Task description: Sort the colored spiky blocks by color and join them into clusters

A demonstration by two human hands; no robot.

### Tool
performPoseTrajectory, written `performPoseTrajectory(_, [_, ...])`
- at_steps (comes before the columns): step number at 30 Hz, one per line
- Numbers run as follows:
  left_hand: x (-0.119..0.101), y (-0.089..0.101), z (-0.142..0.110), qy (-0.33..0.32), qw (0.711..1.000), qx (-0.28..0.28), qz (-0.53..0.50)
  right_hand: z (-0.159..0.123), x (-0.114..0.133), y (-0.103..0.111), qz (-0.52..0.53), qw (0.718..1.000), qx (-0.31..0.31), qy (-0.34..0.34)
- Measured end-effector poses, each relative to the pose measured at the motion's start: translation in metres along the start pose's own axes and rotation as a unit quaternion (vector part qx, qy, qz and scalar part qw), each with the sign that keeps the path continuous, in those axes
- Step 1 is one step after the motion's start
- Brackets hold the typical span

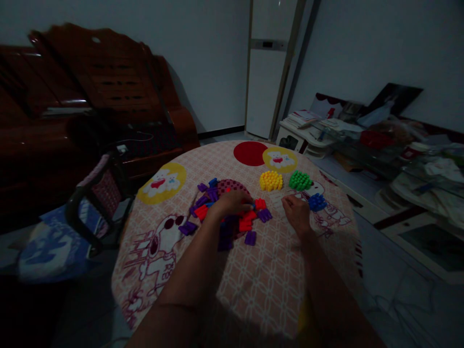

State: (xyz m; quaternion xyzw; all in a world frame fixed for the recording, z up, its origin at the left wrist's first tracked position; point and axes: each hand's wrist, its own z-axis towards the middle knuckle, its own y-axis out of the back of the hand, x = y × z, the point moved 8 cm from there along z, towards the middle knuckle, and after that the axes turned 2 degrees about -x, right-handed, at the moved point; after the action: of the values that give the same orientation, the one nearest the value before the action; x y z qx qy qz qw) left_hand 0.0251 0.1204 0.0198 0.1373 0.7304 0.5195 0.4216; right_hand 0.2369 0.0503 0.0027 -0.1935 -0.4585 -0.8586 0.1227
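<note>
My left hand reaches over a loose pile of small plastic building blocks, fingers curled down at a blue block that shows by the fingertips. Around it lie purple blocks, red blocks and more blue ones, partly hidden under the hand and forearm. To the right, my right hand is closed in a fist near the tablecloth; whatever it holds is hidden. Just beyond that fist sits a blue cluster of blocks. A green cluster and a yellow cluster stand farther back.
A patterned cloth covers the round table. A chair stands close on the left, with a wooden sofa behind it. On the right is a low cabinet with a cluttered top. A tall white unit stands at the back.
</note>
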Motion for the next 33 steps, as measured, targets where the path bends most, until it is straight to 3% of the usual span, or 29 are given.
performPoseTrajectory(1, [-0.005, 0.006, -0.007, -0.002, 1.000, -0.009, -0.022, 0.000, 0.000, -0.001, -0.001, 1.000, 0.002, -0.001])
performPoseTrajectory(3, [0.000, 0.029, -0.016, 0.036, 0.994, -0.096, -0.030, 0.000, -0.001, -0.003, -0.002, 1.000, 0.009, -0.007])
performPoseTrajectory(6, [0.035, 0.066, -0.027, 0.134, 0.945, -0.297, 0.013, -0.001, -0.002, -0.006, 0.000, 1.000, 0.017, -0.023])
performPoseTrajectory(8, [0.067, 0.074, -0.027, 0.194, 0.910, -0.364, 0.035, -0.002, -0.003, -0.008, 0.002, 0.999, 0.023, -0.028])
performPoseTrajectory(9, [0.083, 0.072, -0.024, 0.226, 0.903, -0.362, 0.045, -0.002, -0.003, -0.009, 0.003, 0.999, 0.027, -0.030])
performPoseTrajectory(11, [0.113, 0.060, -0.014, 0.279, 0.910, -0.303, 0.053, -0.002, -0.004, -0.010, 0.002, 0.999, 0.031, -0.032])
performPoseTrajectory(14, [0.125, 0.039, -0.002, 0.284, 0.935, -0.195, 0.077, -0.002, 0.001, -0.009, 0.019, 0.999, 0.040, -0.028])
performPoseTrajectory(16, [0.114, 0.032, -0.002, 0.258, 0.945, -0.172, 0.103, -0.002, 0.013, -0.010, 0.056, 0.996, 0.069, -0.012])
performPoseTrajectory(19, [0.086, 0.021, -0.007, 0.215, 0.957, -0.159, 0.109, -0.006, 0.046, -0.020, 0.091, 0.982, 0.164, 0.032])
performPoseTrajectory(22, [0.063, 0.008, -0.013, 0.182, 0.971, -0.136, 0.069, -0.013, 0.079, -0.032, 0.032, 0.962, 0.259, 0.078])
performPoseTrajectory(25, [0.051, -0.001, -0.014, 0.172, 0.976, -0.130, 0.032, -0.018, 0.096, -0.042, -0.048, 0.945, 0.306, 0.102])
performPoseTrajectory(29, [0.049, -0.005, -0.011, 0.183, 0.969, -0.164, 0.022, -0.019, 0.102, -0.046, -0.057, 0.944, 0.304, 0.112])
performPoseTrajectory(33, [0.052, -0.005, -0.011, 0.180, 0.965, -0.191, 0.017, -0.014, 0.095, -0.036, 0.035, 0.966, 0.244, 0.073])
